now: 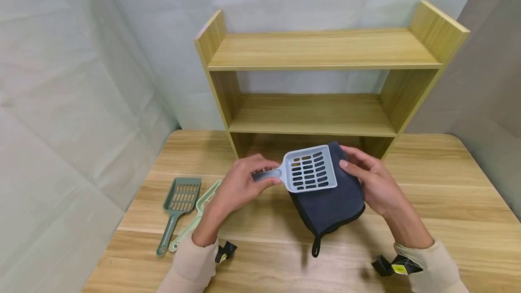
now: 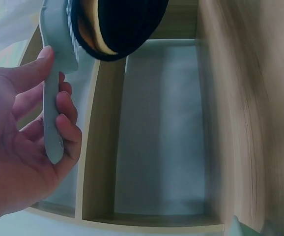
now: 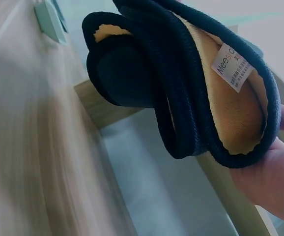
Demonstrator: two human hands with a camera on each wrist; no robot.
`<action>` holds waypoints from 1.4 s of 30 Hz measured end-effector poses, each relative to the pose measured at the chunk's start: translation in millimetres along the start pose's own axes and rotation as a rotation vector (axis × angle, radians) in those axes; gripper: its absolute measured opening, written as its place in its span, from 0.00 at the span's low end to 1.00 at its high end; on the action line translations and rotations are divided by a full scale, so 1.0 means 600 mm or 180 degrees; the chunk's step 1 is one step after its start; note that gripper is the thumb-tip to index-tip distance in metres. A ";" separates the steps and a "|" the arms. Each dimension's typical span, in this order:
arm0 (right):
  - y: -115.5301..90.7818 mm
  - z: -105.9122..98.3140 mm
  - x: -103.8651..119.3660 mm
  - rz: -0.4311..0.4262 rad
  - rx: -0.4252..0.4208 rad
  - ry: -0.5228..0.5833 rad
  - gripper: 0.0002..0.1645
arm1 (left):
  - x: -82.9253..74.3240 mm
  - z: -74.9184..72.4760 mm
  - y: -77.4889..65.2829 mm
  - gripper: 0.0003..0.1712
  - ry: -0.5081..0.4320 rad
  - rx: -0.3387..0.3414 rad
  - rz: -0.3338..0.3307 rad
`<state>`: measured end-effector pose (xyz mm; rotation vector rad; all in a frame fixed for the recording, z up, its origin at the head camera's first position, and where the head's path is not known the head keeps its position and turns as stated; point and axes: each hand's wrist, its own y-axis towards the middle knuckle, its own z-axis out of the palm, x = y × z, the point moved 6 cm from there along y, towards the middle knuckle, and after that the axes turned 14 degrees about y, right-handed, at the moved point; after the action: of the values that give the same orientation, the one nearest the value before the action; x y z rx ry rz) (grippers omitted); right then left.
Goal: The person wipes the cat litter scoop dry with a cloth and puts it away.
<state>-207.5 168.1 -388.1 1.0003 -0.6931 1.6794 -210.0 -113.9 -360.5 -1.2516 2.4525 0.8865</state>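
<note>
My left hand (image 1: 240,184) grips the handle of a light grey-blue slotted litter scoop (image 1: 311,171), which also shows edge-on in the left wrist view. A folded dark navy cloth (image 1: 331,211) with black edging and a hanging loop lies behind and beneath the scoop's head. Thumb on top, my right hand (image 1: 376,182) pinches the cloth's right edge. Both things are held up over the table. In the right wrist view the folded cloth (image 3: 235,103) shows an orange-yellow inner side and a white printed label.
A wooden shelf unit (image 1: 313,112) stands at the back of the wooden table (image 1: 456,202). On the left lie a dark green slotted scoop (image 1: 182,198) and a pale green scoop (image 1: 191,225), the latter partly hidden by my left forearm.
</note>
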 end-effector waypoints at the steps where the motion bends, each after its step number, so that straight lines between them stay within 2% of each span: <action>1: 0.000 0.002 -0.002 0.0015 -0.0001 -0.0002 0.23 | -0.001 0.001 0.000 0.17 -0.0020 -0.0012 0.0018; 5: 0.000 0.007 -0.011 0.0033 0.0016 -0.0014 0.23 | -0.004 0.005 0.001 0.18 -0.0072 -0.0072 0.0092; 9: 0.001 0.010 -0.018 -0.0064 0.0066 -0.0022 0.25 | -0.008 0.006 0.002 0.18 -0.0096 -0.0128 0.0141; 15: 0.003 0.016 -0.024 -0.0161 0.0243 0.0006 0.26 | -0.011 0.006 0.002 0.19 -0.0088 -0.0101 0.0126; 20: 0.002 0.017 -0.020 -0.0158 0.0294 -0.0005 0.28 | -0.010 0.002 0.001 0.20 -0.0097 -0.0058 0.0096; 28: -0.006 0.012 -0.007 0.0009 0.0387 0.0104 0.31 | 0.000 -0.012 -0.003 0.20 -0.0043 0.0043 -0.0015; 33: -0.010 0.003 0.007 -0.0025 0.0484 0.0206 0.32 | 0.007 -0.020 -0.005 0.20 0.0039 0.0102 -0.0106; 42: -0.011 0.000 0.011 0.0029 0.0565 0.0415 0.33 | 0.011 -0.024 -0.004 0.18 0.0019 0.0053 -0.0106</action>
<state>-202.4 173.1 -382.4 1.0011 -0.4699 1.8203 -211.4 -127.9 -353.4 -1.2874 2.4312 0.8530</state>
